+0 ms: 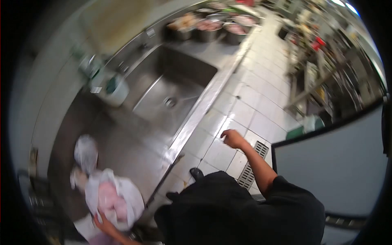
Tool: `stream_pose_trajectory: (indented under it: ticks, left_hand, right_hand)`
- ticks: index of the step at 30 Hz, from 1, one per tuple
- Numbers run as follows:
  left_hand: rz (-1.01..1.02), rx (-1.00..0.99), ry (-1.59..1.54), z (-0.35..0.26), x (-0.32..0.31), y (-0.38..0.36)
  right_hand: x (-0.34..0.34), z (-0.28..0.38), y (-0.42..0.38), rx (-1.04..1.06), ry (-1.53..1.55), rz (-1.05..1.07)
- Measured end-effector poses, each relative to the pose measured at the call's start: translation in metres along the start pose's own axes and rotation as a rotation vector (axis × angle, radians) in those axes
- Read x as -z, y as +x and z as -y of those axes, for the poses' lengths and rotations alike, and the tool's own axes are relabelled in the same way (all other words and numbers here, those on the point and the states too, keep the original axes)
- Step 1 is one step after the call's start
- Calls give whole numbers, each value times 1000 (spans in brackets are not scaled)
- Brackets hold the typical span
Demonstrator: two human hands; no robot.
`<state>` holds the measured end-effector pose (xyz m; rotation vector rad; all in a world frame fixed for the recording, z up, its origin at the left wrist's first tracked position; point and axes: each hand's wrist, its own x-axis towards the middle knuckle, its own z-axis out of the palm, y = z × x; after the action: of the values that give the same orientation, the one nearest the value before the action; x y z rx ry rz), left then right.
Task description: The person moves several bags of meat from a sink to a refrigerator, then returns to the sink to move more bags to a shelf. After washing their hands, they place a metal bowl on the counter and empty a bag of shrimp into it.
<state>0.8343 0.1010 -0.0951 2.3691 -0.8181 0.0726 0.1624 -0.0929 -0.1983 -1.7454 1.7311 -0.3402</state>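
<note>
Two hands are mine: left hand [104,222] grasps a plastic bag [112,200], probably raw meat, on the tabletop [134,147]; right hand [232,138] hangs loosely curled, holding nothing, above the floor [253,102].

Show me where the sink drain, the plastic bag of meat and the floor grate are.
sink drain [170,102], head view, on its round centre
plastic bag of meat [112,200], head view, on the pink middle
floor grate [252,163], head view, on the slotted middle

A bag [112,200] lies on the table [130,151] at the lower left, with the left hand [104,223] under its near end. Beyond it, a sink [173,87] is sunk into the table, a container [116,90] at its left edge. Behind the sink stand 3 bowls [210,28] (contents blurred). The floor [249,106] runs along the right, the right hand [232,139] above it.
</note>
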Motion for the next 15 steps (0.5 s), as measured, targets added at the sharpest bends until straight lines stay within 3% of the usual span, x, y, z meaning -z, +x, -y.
stream_pose_trajectory:
  ticks: [1,2,3,5,12,15]
  left_hand:
    - [-7,166,-109,8,-2,0]
    - [2,149,-103,-27,10,-19]
    - [-19,143,-117,-28,12,-24]
    - [-46,124,-165,-24,15,-24]
    - [-225,-45,-112,-32,21,-30]
    - [-180,27,-42,-26,19,-46]
  right_hand:
    - [1,-1,0,-35,64,41]
    - [4,7,1,-116,99,78]
    - [-2,1,3,-8,38,-6]
    - [-4,0,3,1,196,50]
    - [7,45,23,36,175,125]
    - [14,74,29,63,198,139]
